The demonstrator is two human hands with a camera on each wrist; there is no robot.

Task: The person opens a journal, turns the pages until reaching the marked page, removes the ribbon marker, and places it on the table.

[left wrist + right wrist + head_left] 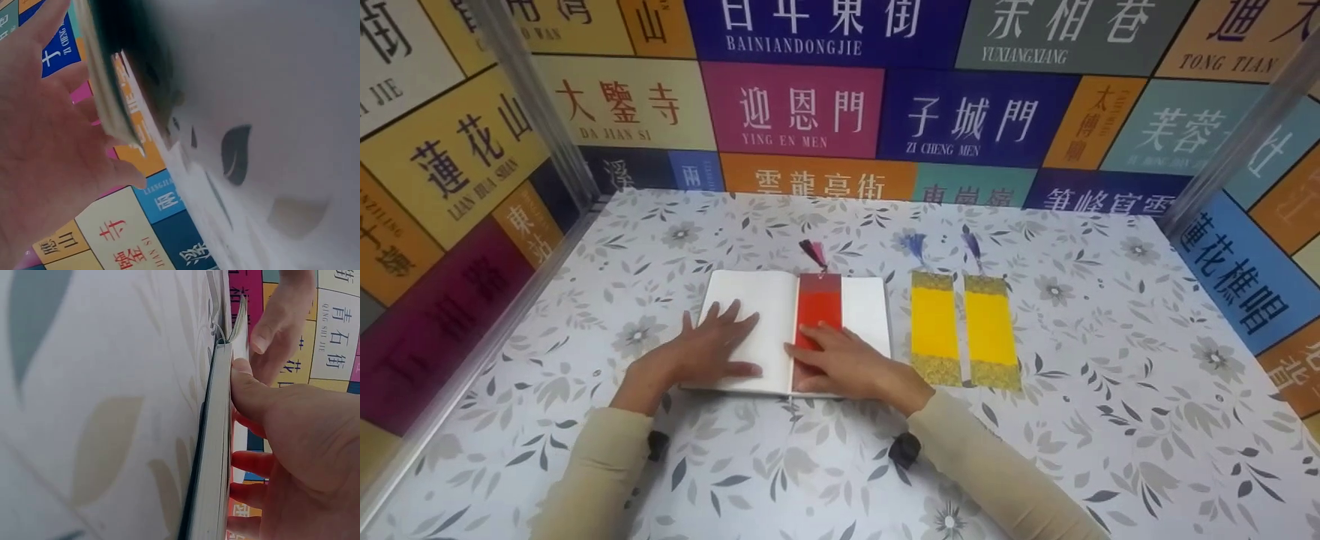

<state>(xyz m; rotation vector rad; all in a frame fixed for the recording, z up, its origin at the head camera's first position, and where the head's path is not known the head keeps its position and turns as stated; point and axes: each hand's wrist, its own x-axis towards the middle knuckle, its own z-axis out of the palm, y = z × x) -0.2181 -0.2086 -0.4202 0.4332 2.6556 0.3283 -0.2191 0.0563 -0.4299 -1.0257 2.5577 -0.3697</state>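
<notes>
An open notebook (761, 300) with blank white pages lies on the table. On its right page, next to the fold, is a red bookmark (819, 300) with a pink and black tassel (814, 253) sticking out past the top edge. My left hand (712, 349) rests on the left page with spread fingers. With its fingers extended, my right hand (847, 360) presses on the lower part of the bookmark and covers some of it. The right wrist view shows that hand (304, 444) lying along the notebook's page edges (211, 455).
Two yellow bookmarks, a left one (934, 322) and a right one (988, 322), lie side by side right of the notebook, with blue and purple tassels. The table (1110, 337) has a floral cover. Colourful panels with lettering (795, 109) stand behind and at both sides.
</notes>
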